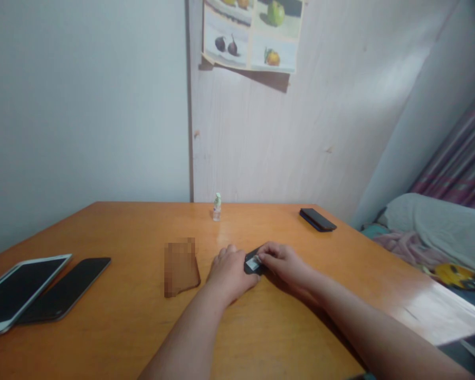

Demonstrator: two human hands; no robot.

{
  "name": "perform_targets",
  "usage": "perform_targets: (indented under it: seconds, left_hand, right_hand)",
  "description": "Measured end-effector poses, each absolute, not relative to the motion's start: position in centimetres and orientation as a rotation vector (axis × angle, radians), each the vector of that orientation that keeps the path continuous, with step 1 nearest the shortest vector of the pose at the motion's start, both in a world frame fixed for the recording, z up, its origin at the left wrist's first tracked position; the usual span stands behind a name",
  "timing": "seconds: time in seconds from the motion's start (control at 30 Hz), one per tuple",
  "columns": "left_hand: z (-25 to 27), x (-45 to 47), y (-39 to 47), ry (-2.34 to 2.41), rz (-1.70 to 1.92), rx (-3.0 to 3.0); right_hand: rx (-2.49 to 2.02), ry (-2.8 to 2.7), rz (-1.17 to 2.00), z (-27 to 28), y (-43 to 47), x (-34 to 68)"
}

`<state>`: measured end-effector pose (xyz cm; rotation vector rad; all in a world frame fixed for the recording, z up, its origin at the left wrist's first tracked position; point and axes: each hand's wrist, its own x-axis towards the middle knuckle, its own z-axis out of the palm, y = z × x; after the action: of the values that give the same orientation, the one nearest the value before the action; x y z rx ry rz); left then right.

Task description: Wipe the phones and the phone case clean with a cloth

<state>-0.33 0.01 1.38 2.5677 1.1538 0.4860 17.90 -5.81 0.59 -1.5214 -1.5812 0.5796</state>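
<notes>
My left hand [230,272] lies on the table and grips the left side of a small dark flat device [263,269], which looks like a phone's back. On its face is a pale silvery patch [253,263]. My right hand [284,262] reaches in from the right, thumb and fingers pinched together at that patch. Whatever sits between those fingertips is too small to make out. Both hands cover much of the device. Left of my left hand lies a brownish see-through phone case [186,269], partly blurred out by pixels.
At the left, a white-framed tablet [24,290] overlaps a dark phone [69,289]. A small clear bottle [217,209] stands near the wooden table's [142,227] back edge. A dark wallet-like case [317,219] lies at the back right. Beyond the right edge is bedding [439,221].
</notes>
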Motion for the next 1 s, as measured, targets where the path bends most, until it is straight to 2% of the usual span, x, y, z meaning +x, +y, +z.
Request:
perform_targets:
  seconds: [0.1,0.23,0.5,0.7,0.87,1.0]
  left_hand:
    - [1.2,-0.2,0.1,1.154,0.553,2.575]
    - [1.1,0.2,0.2,0.997,0.759,2.51]
    - [0.0,1.2,0.8,0.767,0.922,2.006]
    - [0.2,1.3,0.5,0.744,0.993,2.036]
    - [0.7,1.3,0.4,0.685,0.933,2.018]
    - [0.7,0.5,1.3,1.012,0.895,2.185]
  right_hand:
    - [-1.397,-1.3,0.841,0.4,-5.6,18.5]
    - [-1.277,-1.237,1.002,0.9,-5.6,18.3]
    - [-1.278,-1.187,0.894,1.5,-5.7,17.0]
    - [-1.209,-1.11,1.031,1.7,-6.0,16.6]
    - [-1.238,-1.152,0.956,1.5,-5.9,17.3]
    - [-1.516,-1.373,0.615,0.3,-5.4,18.4]
